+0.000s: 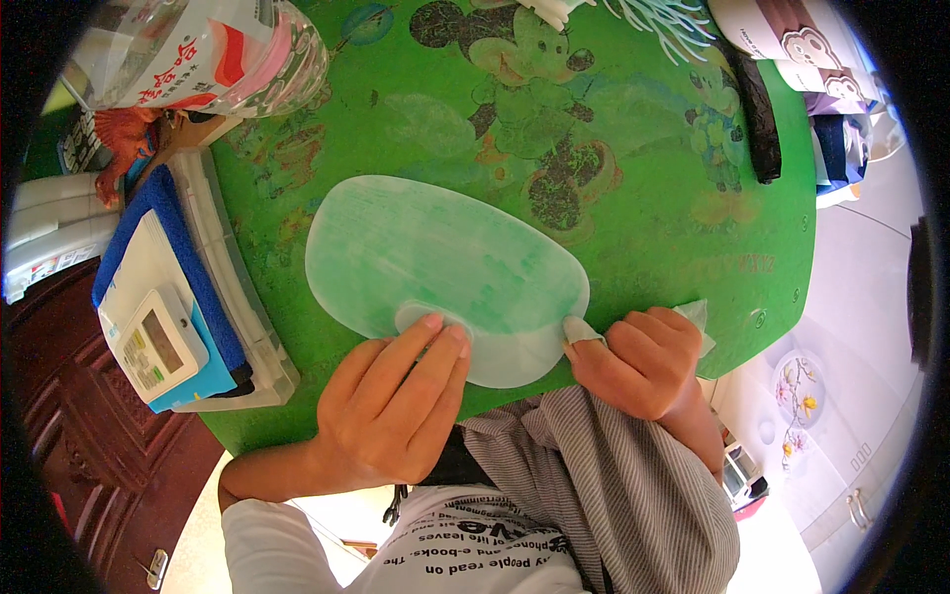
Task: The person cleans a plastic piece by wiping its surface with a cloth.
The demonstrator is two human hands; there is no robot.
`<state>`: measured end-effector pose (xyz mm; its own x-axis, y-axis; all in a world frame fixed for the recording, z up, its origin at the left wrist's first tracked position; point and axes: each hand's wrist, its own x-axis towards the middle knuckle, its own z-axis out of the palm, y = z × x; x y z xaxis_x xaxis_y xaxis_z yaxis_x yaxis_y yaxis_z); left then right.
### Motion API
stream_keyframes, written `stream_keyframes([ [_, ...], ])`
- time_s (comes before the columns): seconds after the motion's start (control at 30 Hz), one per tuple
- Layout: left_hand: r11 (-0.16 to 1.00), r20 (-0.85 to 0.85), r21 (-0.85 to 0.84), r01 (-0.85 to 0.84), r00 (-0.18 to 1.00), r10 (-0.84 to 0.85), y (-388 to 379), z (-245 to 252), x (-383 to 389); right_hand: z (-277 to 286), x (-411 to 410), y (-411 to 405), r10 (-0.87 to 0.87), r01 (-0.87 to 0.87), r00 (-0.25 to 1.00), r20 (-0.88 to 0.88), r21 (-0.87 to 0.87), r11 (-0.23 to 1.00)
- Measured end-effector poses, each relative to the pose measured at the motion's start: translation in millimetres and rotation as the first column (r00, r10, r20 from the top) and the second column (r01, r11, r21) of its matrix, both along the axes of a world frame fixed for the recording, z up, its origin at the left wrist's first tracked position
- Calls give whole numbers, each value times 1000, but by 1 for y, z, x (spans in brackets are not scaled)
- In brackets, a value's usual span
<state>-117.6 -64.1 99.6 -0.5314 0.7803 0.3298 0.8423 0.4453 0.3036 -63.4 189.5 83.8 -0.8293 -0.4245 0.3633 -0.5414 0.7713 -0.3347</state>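
Observation:
A rounded, frosted translucent sheet (438, 252), apparently plastic, lies on the green table before me with a greenish tint over most of it. My left hand (401, 405) has its fingertips on the sheet's near edge, over a small pale oval part (423, 313); the thumb is hidden. At the sheet's near right corner is my right hand (642, 360), curled like a fist. A thin pale cloth or tissue (584, 330) wraps one of its fingertips, which touches the sheet's edge. Another pale piece (696, 321) sticks out behind the knuckles; whether both are one is hidden.
On the left, a clear plastic box (256, 341) carries a blue cloth (189, 245) and a small white device with a display (167, 338). A large clear bottle (245, 59) and an orange dinosaur figure (122, 145) stand behind. Far right lies a black stick-like object (758, 122).

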Motion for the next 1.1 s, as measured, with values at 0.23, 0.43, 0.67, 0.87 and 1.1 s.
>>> stream_keyframes([
  [0.23,1000,4,-3,1,1000,-1,0,1,0,0,0,-1,-38,38,999,1,-3,999],
  [0.43,1000,1,-4,3,1000,-3,0,1,0,-1,-1,-2,-75,75,997,-2,-18,997],
  [0.67,1000,32,-23,16,999,-15,-2,3,0,-1,-1,-3,-117,117,993,-12,-15,993],
  [0.87,1000,0,4,1,1000,-1,1,1,-1,0,-1,-1,-89,89,996,5,-18,996],
  [1.1,1000,36,-20,22,999,-21,-1,3,-1,1,-1,0,-30,30,999,17,-12,999],
])
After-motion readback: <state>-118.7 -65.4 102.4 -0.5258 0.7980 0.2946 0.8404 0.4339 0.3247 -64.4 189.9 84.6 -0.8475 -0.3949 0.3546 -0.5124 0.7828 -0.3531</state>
